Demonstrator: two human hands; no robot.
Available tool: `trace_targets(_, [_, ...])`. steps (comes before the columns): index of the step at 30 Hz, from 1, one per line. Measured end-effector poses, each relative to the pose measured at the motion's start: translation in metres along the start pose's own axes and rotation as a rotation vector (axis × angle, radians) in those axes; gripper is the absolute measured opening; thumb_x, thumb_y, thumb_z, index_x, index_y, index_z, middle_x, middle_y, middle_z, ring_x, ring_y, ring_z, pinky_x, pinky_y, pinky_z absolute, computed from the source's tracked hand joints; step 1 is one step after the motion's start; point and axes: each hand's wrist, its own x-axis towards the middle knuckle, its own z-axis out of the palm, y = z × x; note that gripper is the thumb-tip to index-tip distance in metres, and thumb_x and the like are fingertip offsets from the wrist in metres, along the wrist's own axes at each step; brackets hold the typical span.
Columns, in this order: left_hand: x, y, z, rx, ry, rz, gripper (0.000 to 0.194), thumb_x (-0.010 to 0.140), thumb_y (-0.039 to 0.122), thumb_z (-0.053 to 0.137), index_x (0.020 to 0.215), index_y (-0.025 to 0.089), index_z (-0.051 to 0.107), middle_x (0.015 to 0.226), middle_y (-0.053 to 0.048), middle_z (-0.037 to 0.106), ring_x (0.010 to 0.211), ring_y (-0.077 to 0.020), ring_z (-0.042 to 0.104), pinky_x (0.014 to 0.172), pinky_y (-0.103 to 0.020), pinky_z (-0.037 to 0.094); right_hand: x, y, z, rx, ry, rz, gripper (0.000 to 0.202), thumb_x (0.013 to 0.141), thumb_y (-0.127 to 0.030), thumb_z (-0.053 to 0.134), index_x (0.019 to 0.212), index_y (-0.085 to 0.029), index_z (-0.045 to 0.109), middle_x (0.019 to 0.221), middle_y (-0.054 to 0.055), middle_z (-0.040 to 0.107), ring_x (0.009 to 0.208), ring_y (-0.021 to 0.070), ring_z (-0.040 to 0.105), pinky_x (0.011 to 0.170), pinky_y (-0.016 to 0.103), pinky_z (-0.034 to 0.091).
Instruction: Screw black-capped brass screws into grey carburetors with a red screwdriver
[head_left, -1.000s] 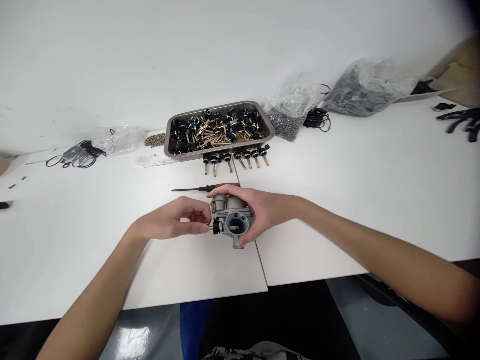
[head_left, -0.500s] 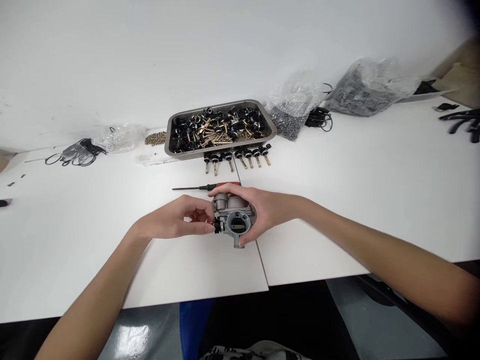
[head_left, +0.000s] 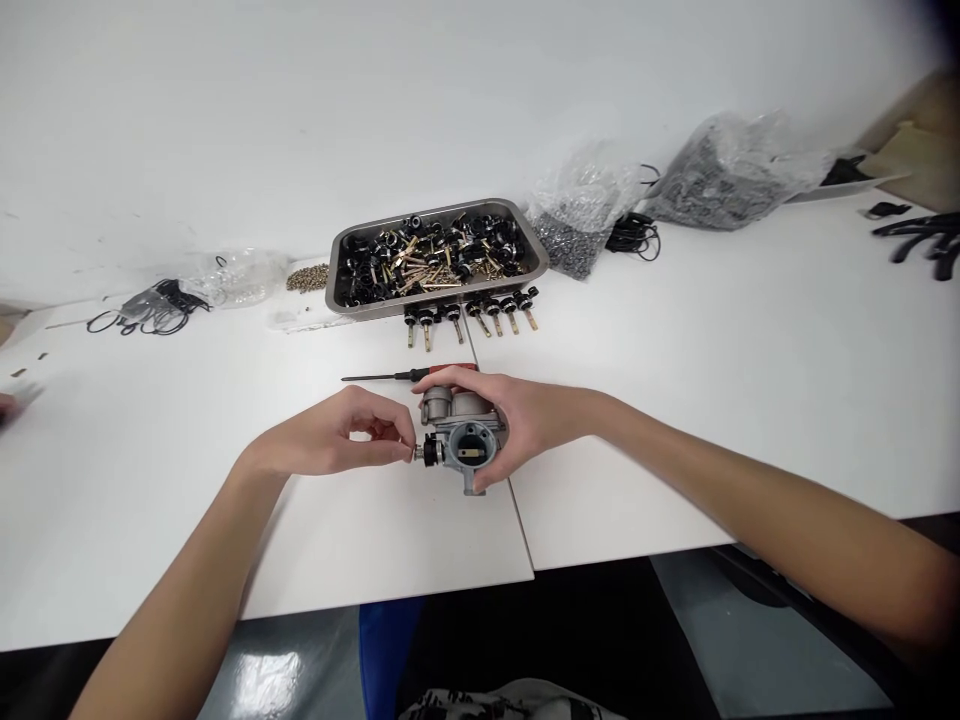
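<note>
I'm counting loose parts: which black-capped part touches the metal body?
The part between the left hand and the metal body; the others lie in the tray or in front.

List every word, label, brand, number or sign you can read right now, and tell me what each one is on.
None can be read anywhere in this view.
Grey metal part: no legible marking.
Screwdriver: no legible brand.
Metal tray: no legible label.
Large plastic bag: no legible print.
Patterned cloth at the bottom edge: dark marks, too blurred and cut off to tell whether they are letters.
</note>
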Motion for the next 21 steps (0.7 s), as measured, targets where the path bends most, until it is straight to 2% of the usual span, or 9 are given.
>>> trace_targets(9, [0.0029, 0.0014, 0.0064, -0.017, 0.013, 0.014, 0.018, 0.089, 0.032, 0.06, 0.086, 0.017, 0.068, 0.077, -0.003, 0.062, 0.069, -0.011, 0.05, 0.061, -0.023, 0.039, 0.0017, 0.0008, 0.0008, 0.009, 0.014, -0.023, 0.096, 0.066, -0.041, 0.085, 0.145, -0.029, 0.032, 0.137, 0.008, 0.045, 0.117, 0.0205, 0.055, 0.094, 0.028, 0.051])
trace_targets(21, [0.0038, 0.0013, 0.0092, -0.018, 0.062, 0.007, 0.017, 0.087, 0.031, 0.063, 0.081, 0.017, 0.07, 0.073, -0.003, 0.063, 0.065, -0.0103, 0.048, 0.059, -0.023, 0.039, 0.0017, 0.0022, 0.0003, 0.001, 0.006, -0.041, 0.095, 0.068, -0.044, 0.084, 0.146, -0.029, 0.031, 0.141, 0.009, 0.041, 0.119, 0.0208, 0.053, 0.094, 0.028, 0.051])
